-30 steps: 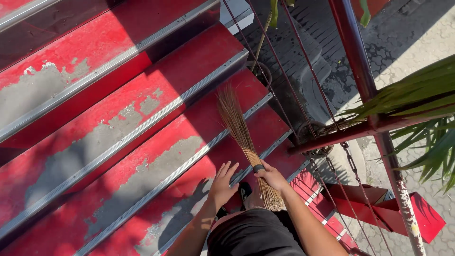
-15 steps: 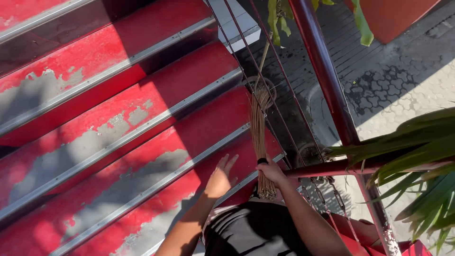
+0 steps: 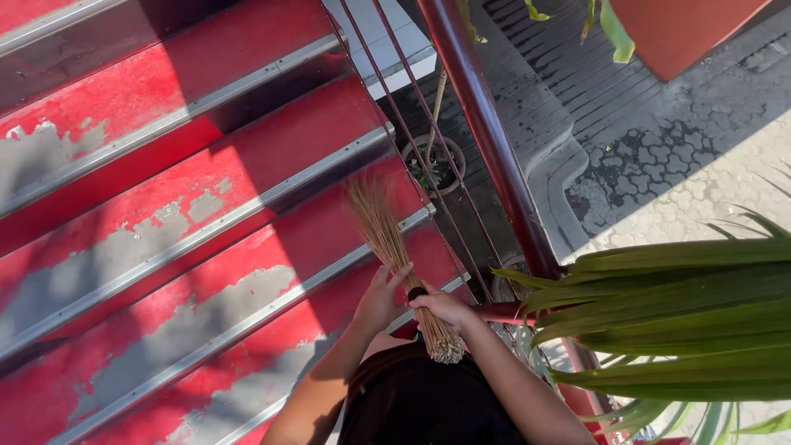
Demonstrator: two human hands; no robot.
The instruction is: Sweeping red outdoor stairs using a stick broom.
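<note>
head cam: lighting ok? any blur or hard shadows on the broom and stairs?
Head view: hard sunlight, dark shadow bands across the red stairs; stick broom tips motion-blurred; right hand sunlit and sharp, left hand partly shaded; palm leaves brightly lit.

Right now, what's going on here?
A person stands on red stairs with worn paint, holding a stick broom. The right hand has a closed grip on the bundle near its bound end; the left hand rests open against the bristles. The bristle tips point at the step above, beside the railing.
</note>
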